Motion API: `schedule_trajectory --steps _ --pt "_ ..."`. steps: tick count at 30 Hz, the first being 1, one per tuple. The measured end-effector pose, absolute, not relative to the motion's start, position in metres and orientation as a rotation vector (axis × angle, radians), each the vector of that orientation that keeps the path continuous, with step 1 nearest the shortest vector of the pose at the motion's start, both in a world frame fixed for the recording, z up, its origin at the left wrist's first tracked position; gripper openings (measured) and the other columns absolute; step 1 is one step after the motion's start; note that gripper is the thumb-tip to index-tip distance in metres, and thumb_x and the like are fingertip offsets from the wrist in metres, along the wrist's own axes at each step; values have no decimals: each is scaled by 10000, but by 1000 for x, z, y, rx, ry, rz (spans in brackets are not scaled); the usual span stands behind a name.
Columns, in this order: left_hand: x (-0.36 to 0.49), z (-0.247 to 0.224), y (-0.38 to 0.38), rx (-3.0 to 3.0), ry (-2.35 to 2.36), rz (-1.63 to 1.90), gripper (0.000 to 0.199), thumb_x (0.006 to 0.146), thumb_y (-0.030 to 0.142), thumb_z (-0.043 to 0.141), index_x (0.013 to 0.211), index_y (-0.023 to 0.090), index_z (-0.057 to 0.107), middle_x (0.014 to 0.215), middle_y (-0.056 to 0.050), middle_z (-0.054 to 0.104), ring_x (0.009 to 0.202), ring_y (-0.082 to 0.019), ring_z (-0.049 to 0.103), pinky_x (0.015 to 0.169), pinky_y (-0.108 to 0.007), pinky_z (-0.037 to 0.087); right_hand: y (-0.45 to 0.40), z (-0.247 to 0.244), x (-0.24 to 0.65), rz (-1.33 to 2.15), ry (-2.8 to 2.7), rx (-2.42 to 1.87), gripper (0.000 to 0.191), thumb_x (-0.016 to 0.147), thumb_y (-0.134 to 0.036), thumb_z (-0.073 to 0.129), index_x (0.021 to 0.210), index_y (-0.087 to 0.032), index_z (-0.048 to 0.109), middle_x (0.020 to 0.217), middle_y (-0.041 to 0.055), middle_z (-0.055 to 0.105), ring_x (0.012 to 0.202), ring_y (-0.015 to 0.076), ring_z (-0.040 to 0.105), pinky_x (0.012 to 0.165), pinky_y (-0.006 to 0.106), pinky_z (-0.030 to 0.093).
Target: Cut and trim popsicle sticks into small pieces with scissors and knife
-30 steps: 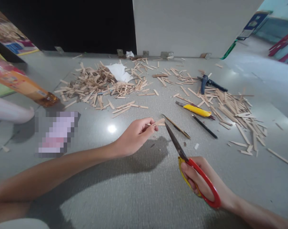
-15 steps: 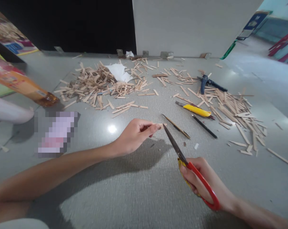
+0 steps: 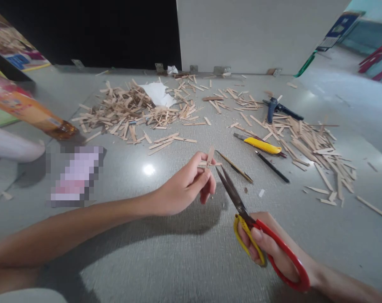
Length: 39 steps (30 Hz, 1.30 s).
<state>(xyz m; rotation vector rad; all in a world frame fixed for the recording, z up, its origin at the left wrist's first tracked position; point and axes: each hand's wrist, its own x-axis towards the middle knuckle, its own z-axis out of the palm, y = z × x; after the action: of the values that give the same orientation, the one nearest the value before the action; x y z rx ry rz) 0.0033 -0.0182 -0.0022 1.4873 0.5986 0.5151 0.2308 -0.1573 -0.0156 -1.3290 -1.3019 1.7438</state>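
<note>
Between the thumb and fingers of my left hand point(image 3: 184, 183) is a small cross-shaped piece of thin wooden sticks point(image 3: 210, 155), one strip lying across another. My right hand point(image 3: 273, 240) grips a pair of scissors point(image 3: 233, 191) by its red and yellow handles. The scissor blades are slightly parted, their tips close to the right end of the wooden cross. Just beyond the tips lies a thin pointed tool point(image 3: 234, 165), and to its right are a black pen-like tool point(image 3: 272, 166) and a yellow utility knife point(image 3: 262, 145).
A big heap of cut wooden sticks point(image 3: 121, 111) with a white tissue point(image 3: 159, 93) lies behind; another pile point(image 3: 311, 141) is at the right under a dark blue tool point(image 3: 273, 110). An orange bottle point(image 3: 36, 111) and a blurred-out rectangular object point(image 3: 77, 174) are at left. A panel point(image 3: 241, 38) stands behind.
My left hand has turned, bringing the crossed sticks into view. The scissors have opened slightly, and my right hand has shifted a little down and right.
</note>
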Motion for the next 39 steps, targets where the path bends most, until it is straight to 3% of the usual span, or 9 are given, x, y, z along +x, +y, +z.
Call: schedule_trajectory --steps 8,13,17,24,32,37,39 --pt "3 1 -27 1417 562 505 253 1133 403 541 1256 250 381 978 -22 731 804 -176 787 771 -323 617 -161 -15 228 1812 -1213 -1374 741 885 -947 549 684 -235 501 521 -60 462 423 77 379 435 231 322" --pt "4 0 -29 1431 571 518 188 1130 297 509 1241 251 365 975 -11 711 874 -176 810 760 -284 622 -164 -19 230 1838 -1200 -1411 753 849 -977 555 689 -245 483 514 -72 444 419 76 373 419 224 311" --pt "5 2 -29 1484 596 507 137 1133 279 476 1175 255 348 939 -17 723 851 -168 795 764 -292 631 -165 -16 228 1884 -1145 -1508 779 816 -1008 547 687 -243 476 518 -71 450 437 78 382 433 219 315" --pt "3 -3 -30 1615 652 492 176 1147 362 461 1208 264 329 872 -20 714 857 -226 806 569 -251 553 -165 -11 225 1889 -1172 -1573 803 802 -1036 509 653 -249 464 491 -62 446 425 83 378 421 228 333" --pt "2 -15 -34 1782 698 469 206 1147 375 377 1282 253 280 973 -98 790 802 -220 777 560 -263 522 -161 -2 219 1893 -1186 -1642 833 761 -1086 444 634 -264 427 443 -63 427 402 85 381 416 236 360" --pt "1 -18 -35 1930 733 486 236 1140 354 350 1326 239 260 985 -104 800 610 -155 648 571 -277 501 -163 1 217 1920 -1161 -1672 838 762 -1087 444 635 -259 428 454 -66 423 412 79 367 430 236 361" --pt "1 -18 -36 1957 731 490 236 1135 336 346 1328 235 255 982 -108 803 645 -165 670 609 -290 523 -164 0 218 1921 -1167 -1682 835 765 -1084 447 651 -257 425 483 -64 429 429 78 379 437 231 359"
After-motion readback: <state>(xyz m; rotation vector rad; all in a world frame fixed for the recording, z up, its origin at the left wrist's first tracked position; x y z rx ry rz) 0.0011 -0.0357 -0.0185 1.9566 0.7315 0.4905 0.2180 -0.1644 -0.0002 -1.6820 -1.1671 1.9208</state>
